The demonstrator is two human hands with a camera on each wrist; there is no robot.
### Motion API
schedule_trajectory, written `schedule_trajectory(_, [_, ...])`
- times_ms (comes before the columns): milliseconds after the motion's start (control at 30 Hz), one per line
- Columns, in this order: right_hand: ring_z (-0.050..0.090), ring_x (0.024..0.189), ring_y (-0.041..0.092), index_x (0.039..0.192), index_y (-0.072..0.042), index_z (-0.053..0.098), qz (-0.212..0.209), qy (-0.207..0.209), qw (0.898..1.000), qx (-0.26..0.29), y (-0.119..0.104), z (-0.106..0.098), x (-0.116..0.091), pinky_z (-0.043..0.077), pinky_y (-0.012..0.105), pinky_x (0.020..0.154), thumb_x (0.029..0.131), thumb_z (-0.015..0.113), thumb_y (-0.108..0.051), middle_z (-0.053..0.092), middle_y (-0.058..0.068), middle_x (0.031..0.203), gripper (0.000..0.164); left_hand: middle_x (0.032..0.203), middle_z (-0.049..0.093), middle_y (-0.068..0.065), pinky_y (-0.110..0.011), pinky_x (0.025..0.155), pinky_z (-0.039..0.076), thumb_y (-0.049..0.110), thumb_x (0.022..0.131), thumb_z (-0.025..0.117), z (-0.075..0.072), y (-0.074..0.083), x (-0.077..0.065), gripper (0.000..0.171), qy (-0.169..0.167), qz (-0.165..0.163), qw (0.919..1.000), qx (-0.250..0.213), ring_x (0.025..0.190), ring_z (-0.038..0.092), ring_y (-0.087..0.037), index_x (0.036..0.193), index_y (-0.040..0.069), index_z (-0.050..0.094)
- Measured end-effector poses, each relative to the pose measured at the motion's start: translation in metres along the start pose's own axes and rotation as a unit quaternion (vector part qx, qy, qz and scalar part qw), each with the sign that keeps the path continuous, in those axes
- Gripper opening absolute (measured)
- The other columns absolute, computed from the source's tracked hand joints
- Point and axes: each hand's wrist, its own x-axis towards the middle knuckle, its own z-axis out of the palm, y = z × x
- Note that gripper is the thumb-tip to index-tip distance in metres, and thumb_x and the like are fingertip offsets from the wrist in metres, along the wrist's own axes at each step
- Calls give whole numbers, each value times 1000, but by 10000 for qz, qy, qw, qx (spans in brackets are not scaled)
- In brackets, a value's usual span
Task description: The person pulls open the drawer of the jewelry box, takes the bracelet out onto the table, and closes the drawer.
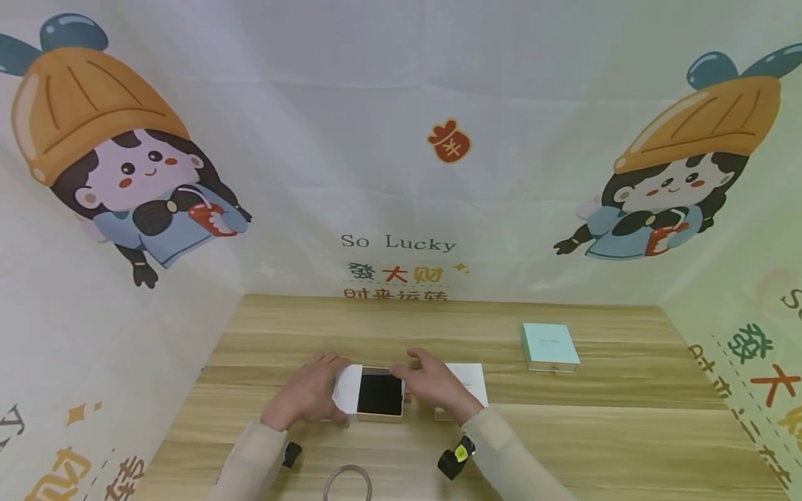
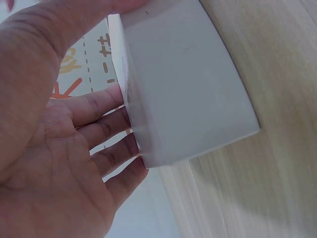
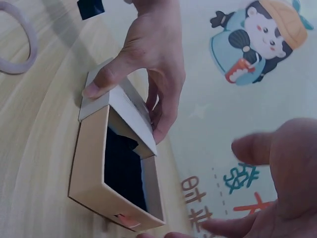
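Observation:
A drawer-style jewelry box lies on the table, its white sleeve point(image 1: 348, 385) held by my left hand point(image 1: 310, 386), thumb on the near side and fingers on the far side. From the sleeve, the tan drawer point(image 3: 88, 163) is slid partly out, showing a black lining point(image 1: 379, 392) and a small pinkish pull tab point(image 3: 128, 220) on its end. My right hand point(image 1: 434, 381) is at the drawer's far-right corner, thumb and fingers spread, gripping nothing. Beneath its wrist, a second white box point(image 1: 474, 376) is partly hidden. In the left wrist view, fingertips press the sleeve's side point(image 2: 183, 84).
A mint-green box point(image 1: 550, 343) stands closed at the right of the wooden table point(image 1: 626, 431). Near the front edge lies a pale bangle point(image 1: 347, 467). Printed white cloth point(image 1: 313, 174) walls the table at the back and sides.

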Motion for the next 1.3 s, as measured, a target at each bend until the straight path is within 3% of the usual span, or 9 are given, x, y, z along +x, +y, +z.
schedule_trajectory(100, [65,110,28,146,6,48,176,65,9998,-24,4,1,3,53,48,97,101,59,-46,67,20,125,69,125,64,-3,-44,99,51,27,48,102,0,0,0,98,-24,-37,10000,-10,112,55,-23,135,8,61])
schedule_trajectory(233, [61,77,17,112,10,67,88,18,9999,-115,9,4,6,53,30,73,102,54,-28,68,11,87,41,127,64,-3,-45,100,51,26,49,102,-1,1,-1,99,-45,-80,9999,-45,114,55,-24,136,7,61])
schedule_trajectory(333, [55,62,12,82,3,68,-111,98,9989,-451,12,8,8,46,23,57,98,51,-13,65,5,72,28,127,64,-3,-45,101,50,27,49,102,-1,1,-1,99,-57,-89,9999,-45,114,55,-24,137,7,61])
schedule_trajectory(467, [43,50,11,61,-12,52,-314,359,9919,-1173,17,14,11,33,23,47,92,49,-5,53,-3,58,33,127,64,-3,-45,101,50,27,49,102,-2,2,-2,99,-66,-92,9999,-26,114,55,-24,137,8,61])
schedule_trajectory(633, [33,45,10,52,-19,35,-501,725,9818,-1683,19,22,12,25,23,43,84,49,5,34,-7,49,42,128,64,-3,-45,100,51,27,49,102,-2,3,-2,99,-61,-77,10000,-11,115,55,-24,137,8,61])
schedule_trajectory(767, [30,42,8,49,-20,30,-532,978,9785,-1737,19,26,11,21,20,39,79,51,9,27,-10,45,47,127,64,-3,-44,100,51,27,49,102,-2,3,-2,98,-51,-84,9999,-32,114,54,-23,137,8,61])
schedule_trajectory(1033, [32,44,9,46,-21,32,-708,1477,9690,-1847,20,31,11,23,22,41,76,56,11,27,-10,45,51,124,64,-2,-43,97,51,27,49,102,-3,4,-3,98,-40,-46,10000,-38,110,54,-21,136,8,61])
schedule_trajectory(1300, [29,47,9,49,-20,32,-960,1644,9644,-1838,24,34,15,21,22,43,75,54,11,25,-11,49,46,125,64,-4,-44,97,51,25,50,101,-3,3,-3,97,-12,0,10000,-37,110,54,-22,137,7,60])
